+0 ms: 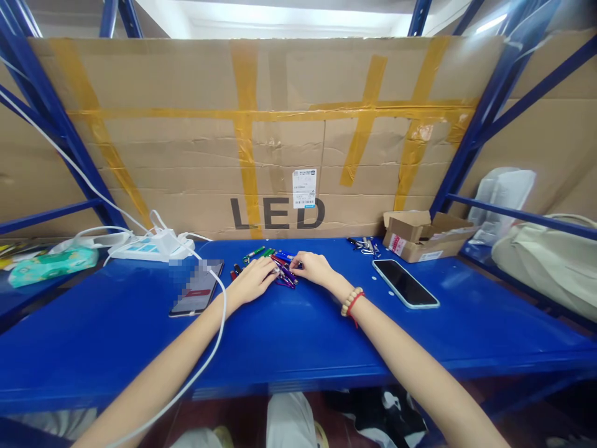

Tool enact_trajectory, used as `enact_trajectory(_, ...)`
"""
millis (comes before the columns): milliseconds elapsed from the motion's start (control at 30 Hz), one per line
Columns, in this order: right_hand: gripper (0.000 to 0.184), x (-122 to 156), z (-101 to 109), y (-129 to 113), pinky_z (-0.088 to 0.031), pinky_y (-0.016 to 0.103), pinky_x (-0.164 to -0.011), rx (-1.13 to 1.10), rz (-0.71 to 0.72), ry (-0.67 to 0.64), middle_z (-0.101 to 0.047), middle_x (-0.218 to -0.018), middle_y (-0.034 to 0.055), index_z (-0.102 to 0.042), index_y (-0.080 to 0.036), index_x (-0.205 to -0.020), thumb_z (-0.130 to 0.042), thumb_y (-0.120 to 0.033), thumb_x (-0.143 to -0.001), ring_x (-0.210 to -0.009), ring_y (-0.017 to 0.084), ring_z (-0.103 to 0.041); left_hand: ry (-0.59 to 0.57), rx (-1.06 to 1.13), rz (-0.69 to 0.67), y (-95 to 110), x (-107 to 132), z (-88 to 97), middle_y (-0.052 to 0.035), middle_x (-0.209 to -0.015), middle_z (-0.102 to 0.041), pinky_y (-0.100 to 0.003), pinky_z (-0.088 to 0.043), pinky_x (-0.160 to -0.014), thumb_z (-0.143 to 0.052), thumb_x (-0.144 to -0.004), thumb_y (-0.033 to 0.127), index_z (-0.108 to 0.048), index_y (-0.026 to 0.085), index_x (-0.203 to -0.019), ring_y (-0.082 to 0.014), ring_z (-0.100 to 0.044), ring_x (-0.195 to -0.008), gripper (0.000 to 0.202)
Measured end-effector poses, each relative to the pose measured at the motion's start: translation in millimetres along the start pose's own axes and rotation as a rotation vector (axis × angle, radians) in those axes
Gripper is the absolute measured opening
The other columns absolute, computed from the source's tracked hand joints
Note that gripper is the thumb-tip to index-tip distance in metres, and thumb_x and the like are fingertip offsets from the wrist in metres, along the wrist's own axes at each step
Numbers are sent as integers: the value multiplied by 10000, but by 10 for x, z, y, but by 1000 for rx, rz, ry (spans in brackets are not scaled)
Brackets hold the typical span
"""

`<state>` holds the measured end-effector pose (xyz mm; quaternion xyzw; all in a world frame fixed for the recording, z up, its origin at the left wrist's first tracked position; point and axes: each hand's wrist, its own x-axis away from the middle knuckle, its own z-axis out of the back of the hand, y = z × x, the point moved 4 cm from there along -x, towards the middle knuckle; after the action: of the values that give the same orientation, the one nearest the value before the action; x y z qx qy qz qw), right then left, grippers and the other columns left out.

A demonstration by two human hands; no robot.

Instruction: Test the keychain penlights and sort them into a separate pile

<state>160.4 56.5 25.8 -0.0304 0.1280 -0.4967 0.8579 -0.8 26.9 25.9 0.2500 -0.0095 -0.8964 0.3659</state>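
A person's two bare hands meet over a pile of small coloured tubes (281, 261) near the back of a blue tabletop (303, 339), seen from a head-worn camera. The left hand (254, 278) lies palm down with its fingers curled onto the near edge of the pile. The right hand (313, 267), with a beaded bracelet (351, 302) at the wrist, rests its bent fingers on the pile's right side. Both hands touch the tubes, but whether either one actually grips a tube cannot be told from this view. The tubes, green, red, blue and purple, lie loose between and just behind the fingertips.

Just left of the left hand lies a phone (196, 289) with its screen lit, and a white cable (219, 330) runs from it across the left forearm. Farther left sits a white power strip (147, 247), and beyond it a green tissue pack (51, 264). To the right of the hands a second phone (405, 283) lies with its screen dark, near an open cardboard box (420, 239) and a scatter of small metal parts (366, 245). A large taped cardboard sheet (280, 137) marked "LED" stands behind the tabletop.
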Motion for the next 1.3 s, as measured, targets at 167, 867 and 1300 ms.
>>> enact_trajectory(167, 152, 82, 255, -101, -451, 243, -658, -79, -4, 233, -662, -952, 19, -694, -213, -852, -578, -311, -855, -790, 146, -634, 48, 7, 39, 32, 2, -2, -63, -920, -600, -368, -449, -824, -307, -955, 349, -520, 191, -849, -209, -552, -897, 286)
enact_trajectory(867, 180, 189, 293, -420, -477, 199, -630, -325, 258, 365, -693, -943, 17, -727, -226, -885, -601, -341, -829, -700, 102, -631, 132, 76, 194, -14, 35, -27, -60, -866, -649, -329, -477, -729, -317, -944, 325, -531, 192, -871, -206, -614, -808, 263)
enact_trajectory(1300, 127, 137, 329, 568, -478, 353, -828, -80, -305, 129, -666, -988, 44, -668, -206, -917, -630, -277, -818, -957, 211, -609, 71, -92, 34, 114, 11, 39, -58, -811, -621, -356, -432, -772, -343, -940, 389, -529, 190, -755, -221, -579, -828, 330)
